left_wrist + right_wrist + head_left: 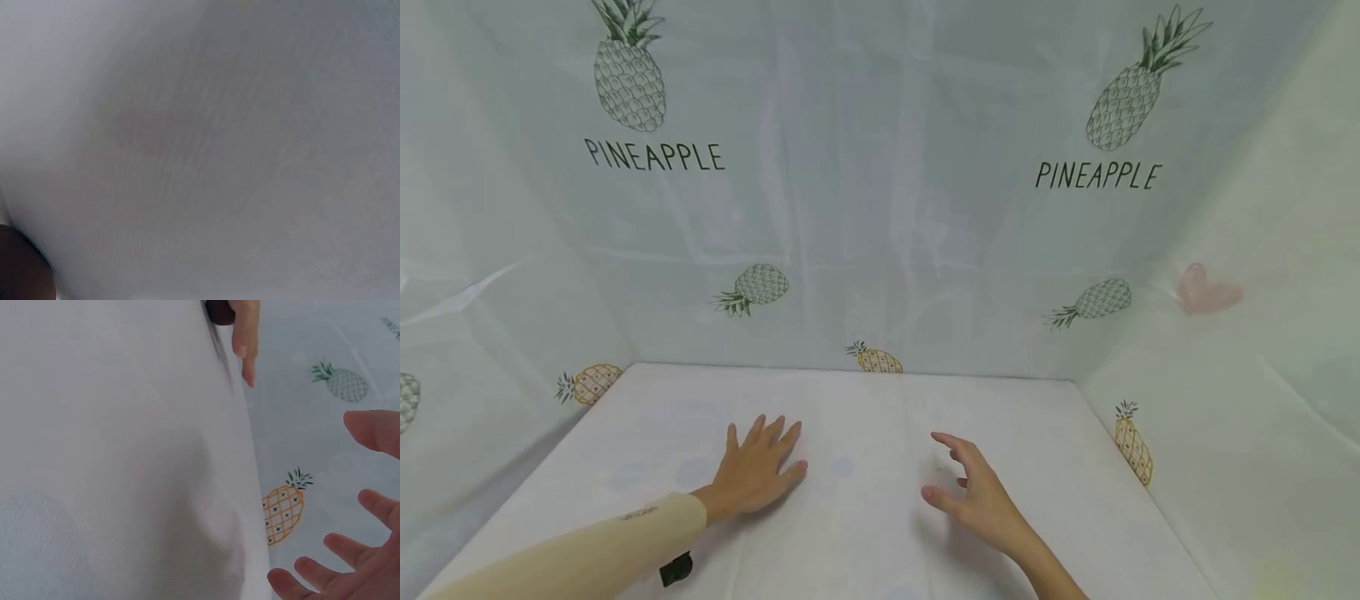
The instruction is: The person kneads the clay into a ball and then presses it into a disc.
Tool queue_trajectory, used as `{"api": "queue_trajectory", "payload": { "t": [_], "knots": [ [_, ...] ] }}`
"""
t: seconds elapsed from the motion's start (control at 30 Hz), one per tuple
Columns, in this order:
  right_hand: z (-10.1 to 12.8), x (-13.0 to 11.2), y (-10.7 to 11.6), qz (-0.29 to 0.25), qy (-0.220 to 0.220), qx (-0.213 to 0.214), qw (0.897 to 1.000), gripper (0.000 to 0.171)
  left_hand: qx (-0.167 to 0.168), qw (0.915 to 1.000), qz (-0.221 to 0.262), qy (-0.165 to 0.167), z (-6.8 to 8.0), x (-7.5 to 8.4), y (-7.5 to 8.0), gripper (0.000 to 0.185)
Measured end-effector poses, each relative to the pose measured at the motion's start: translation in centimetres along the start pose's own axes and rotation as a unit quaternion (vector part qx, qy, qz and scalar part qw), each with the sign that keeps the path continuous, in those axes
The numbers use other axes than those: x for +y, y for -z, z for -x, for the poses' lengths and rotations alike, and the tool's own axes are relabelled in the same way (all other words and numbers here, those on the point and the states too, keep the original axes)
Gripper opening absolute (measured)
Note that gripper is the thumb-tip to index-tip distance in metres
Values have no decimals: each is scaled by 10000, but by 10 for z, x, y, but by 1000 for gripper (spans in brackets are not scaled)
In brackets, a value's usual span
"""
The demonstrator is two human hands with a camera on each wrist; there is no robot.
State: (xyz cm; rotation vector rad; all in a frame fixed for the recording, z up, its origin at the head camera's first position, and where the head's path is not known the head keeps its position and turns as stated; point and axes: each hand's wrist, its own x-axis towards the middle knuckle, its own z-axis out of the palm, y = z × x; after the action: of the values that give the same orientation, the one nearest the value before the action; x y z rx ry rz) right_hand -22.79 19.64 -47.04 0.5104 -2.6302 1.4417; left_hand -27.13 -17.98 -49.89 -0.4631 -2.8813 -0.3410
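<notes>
My left hand [752, 468] lies palm down over the white tabletop, its fingers spread and straight and nothing held. A pale sleeve [587, 542] covers that forearm, and a small black piece [676, 569] shows below it. Off to the right, my right hand [981, 498] is above the table with thumb and fingers apart, loosely bent around bare air. The right wrist view shows the fingers [356, 556] of this hand spread apart, with part of the left hand at the top. In the left wrist view only a dark rounded shape fills the lower left corner.
The white tabletop [865, 417] has faint pale blue dots. Around it hang whitish sheets [850, 208] printed with pineapples and the word PINEAPPLE, forming a back wall and two sides. A reddish heart print [1208, 290] shows on the right sheet.
</notes>
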Motion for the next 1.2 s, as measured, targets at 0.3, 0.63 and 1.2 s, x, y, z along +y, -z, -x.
{"api": "queue_trajectory", "payload": {
  "t": [0.3,0.63,1.2],
  "knots": [
    [-1,2,1,-69,-60,-146,9999,76,513,9986,-57,-64,-8,-9,-23,77],
    [1,-4,3,-94,-12,-168,9998,79,575,9983,74,109,-16,-9,-32,81],
    [2,-8,18,-127,116,0,9999,76,482,9972,-362,439,-21,-13,-36,86]
  ]
}}
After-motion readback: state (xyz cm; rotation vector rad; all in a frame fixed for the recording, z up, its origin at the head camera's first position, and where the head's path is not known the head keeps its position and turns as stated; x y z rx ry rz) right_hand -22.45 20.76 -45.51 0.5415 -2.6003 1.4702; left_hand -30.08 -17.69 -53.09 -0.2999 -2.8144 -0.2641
